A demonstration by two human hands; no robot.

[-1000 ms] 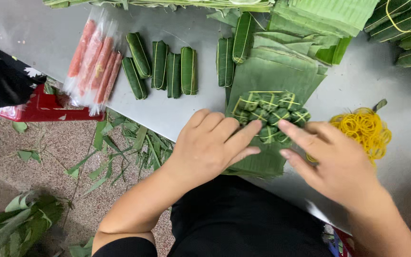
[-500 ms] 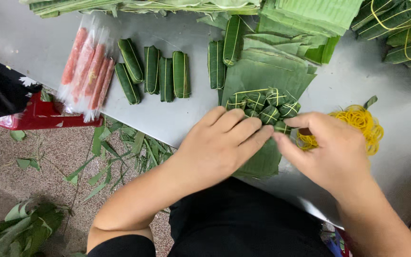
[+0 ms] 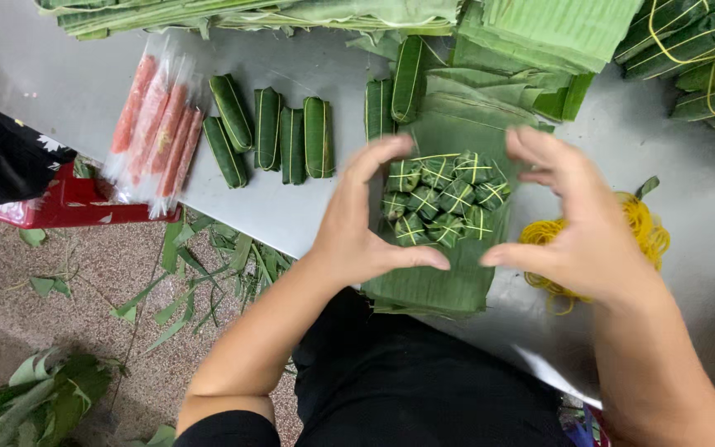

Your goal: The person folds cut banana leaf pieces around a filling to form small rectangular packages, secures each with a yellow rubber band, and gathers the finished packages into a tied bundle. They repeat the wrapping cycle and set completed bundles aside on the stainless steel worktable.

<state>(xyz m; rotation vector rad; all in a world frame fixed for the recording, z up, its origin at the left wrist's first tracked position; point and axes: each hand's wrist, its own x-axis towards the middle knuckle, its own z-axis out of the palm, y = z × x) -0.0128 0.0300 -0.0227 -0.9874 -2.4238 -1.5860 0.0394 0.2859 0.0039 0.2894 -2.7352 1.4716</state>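
A cluster of several small leaf-wrapped parcels tied with yellow bands lies on a flat banana leaf on the grey table. My left hand curves around the cluster's left side, fingers apart, holding nothing. My right hand curves around the right side, also spread and apart from the parcels. The two hands frame the cluster without touching it.
Several long green leaf-wrapped rolls lie left of the leaf, beside pink sausages in clear plastic. A heap of yellow rubber bands sits at right. Folded leaves are stacked behind. Leaf scraps litter the floor.
Both hands have lifted off the parcels and opened outward, left hand to the left, right hand to the right, uncovering the cluster they pressed together before.
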